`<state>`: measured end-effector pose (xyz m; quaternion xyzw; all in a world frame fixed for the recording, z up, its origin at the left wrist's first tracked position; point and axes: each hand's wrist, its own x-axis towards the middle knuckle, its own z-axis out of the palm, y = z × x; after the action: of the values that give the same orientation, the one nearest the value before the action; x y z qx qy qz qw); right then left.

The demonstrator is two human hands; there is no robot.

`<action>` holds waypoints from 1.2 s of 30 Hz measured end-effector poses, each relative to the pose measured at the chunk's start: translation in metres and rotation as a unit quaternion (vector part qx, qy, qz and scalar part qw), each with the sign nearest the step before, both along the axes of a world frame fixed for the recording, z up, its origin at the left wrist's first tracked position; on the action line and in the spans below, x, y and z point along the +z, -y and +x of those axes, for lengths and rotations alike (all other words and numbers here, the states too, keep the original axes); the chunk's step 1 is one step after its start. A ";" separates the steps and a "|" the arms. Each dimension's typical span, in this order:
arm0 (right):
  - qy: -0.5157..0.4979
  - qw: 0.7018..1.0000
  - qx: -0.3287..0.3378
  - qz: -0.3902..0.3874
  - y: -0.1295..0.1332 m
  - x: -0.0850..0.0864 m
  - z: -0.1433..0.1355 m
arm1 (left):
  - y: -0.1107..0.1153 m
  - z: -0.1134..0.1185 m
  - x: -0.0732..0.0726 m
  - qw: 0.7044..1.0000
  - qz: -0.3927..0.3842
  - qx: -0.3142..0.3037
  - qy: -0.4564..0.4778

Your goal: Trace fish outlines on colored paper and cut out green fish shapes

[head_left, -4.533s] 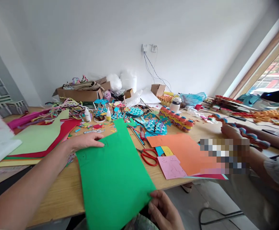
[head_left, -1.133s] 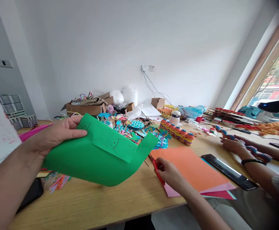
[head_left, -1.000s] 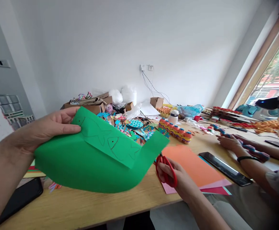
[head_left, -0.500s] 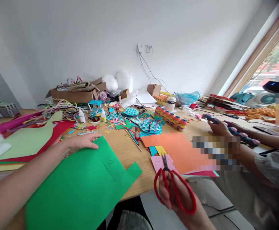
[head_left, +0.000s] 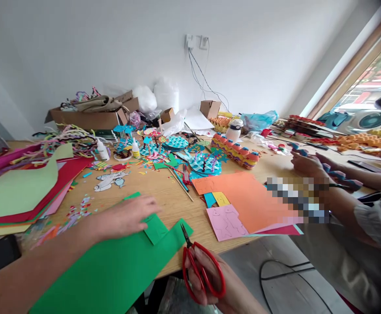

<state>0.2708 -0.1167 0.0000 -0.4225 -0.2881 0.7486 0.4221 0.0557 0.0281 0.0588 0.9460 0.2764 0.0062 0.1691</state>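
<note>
My left hand, a little blurred, is over the large green paper sheet with its fingers stretched out. Just beyond its fingertips lies a smaller green paper piece with pencil lines on it. The big sheet rests on the table and hangs toward my lap, with a strip jutting out at its right. My right hand is wrapped round the red handles of the scissors. Their dark blades point up and away, look nearly closed, and overlap the end of the green strip in view.
Right of the scissors lie a pink paper with drawn outlines and an orange sheet. Coloured sheets are stacked left. Glue bottles and paper scraps stand behind. At right, another person's hands hold a painted egg-carton strip.
My left hand has come off the green sheet's upper edge and moved nearer. The green sheet is lower, with the pencilled piece now apart from it. The scissors moved left and down.
</note>
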 end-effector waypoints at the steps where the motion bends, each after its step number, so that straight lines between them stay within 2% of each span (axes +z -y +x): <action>1: -0.006 1.000 -0.001 -0.005 0.001 0.001 -0.001 | 0.011 0.004 0.002 0.999 0.004 -0.026 -0.025; 3: -0.019 1.000 0.005 -0.018 0.003 0.001 -0.002 | 0.029 0.009 0.000 0.997 0.020 -0.042 -0.055; 6: -0.044 0.998 0.016 -0.039 0.004 0.001 -0.004 | 0.043 0.010 -0.012 0.996 0.061 -0.049 -0.048; 10: -0.103 0.994 0.018 -0.023 0.004 -0.003 -0.008 | 0.048 0.015 -0.034 0.990 0.133 -0.040 -0.028; 14: -0.120 0.992 0.036 -0.023 0.006 -0.008 -0.012 | 0.051 0.017 -0.045 0.986 0.164 -0.023 -0.022; 17: -0.050 0.998 0.038 0.005 0.010 -0.006 -0.010 | 0.052 0.014 -0.045 0.991 0.130 0.003 -0.001; 19: 0.049 0.997 0.040 0.042 0.012 -0.003 -0.006 | 0.052 0.014 -0.042 0.994 0.102 0.016 0.028; 21: 0.166 0.981 0.038 0.090 0.014 0.001 -0.001 | 0.053 0.018 -0.036 0.994 0.063 0.032 0.079; 23: 0.302 0.940 0.022 0.155 0.017 0.004 0.003 | 0.057 0.026 -0.028 0.985 -0.024 0.082 0.149; 25: 0.444 0.867 -0.003 0.224 0.020 0.008 0.005 | 0.068 0.036 -0.020 0.945 -0.189 0.151 0.221; 27: 0.554 0.782 -0.028 0.283 0.022 0.011 0.003 | 0.084 0.045 -0.013 0.860 -0.380 0.184 0.285; 28: 0.588 0.746 -0.038 0.311 0.022 0.013 0.001 | 0.093 0.049 -0.011 0.815 -0.451 0.183 0.314; 30: 0.626 0.685 -0.050 0.371 0.020 0.019 -0.006 | 0.109 0.056 -0.008 0.743 -0.540 0.180 0.353; 32: 0.650 0.630 -0.053 0.422 0.017 0.024 -0.013 | 0.117 0.060 -0.011 0.698 -0.563 0.207 0.391; 33: 0.658 0.609 -0.051 0.440 0.015 0.027 -0.016 | 0.117 0.061 -0.013 0.691 -0.553 0.227 0.406; 34: 0.661 0.594 -0.049 0.455 0.013 0.030 -0.018 | 0.115 0.061 -0.016 0.696 -0.529 0.248 0.418; 36: 0.646 0.580 -0.061 0.493 0.011 0.035 -0.019 | 0.107 0.058 -0.021 0.725 -0.459 0.282 0.428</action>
<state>0.2521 -0.1279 0.0351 -0.5380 -0.7829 -0.0069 0.3124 0.1135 -0.0790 0.0381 0.5279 0.3978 0.3303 0.6738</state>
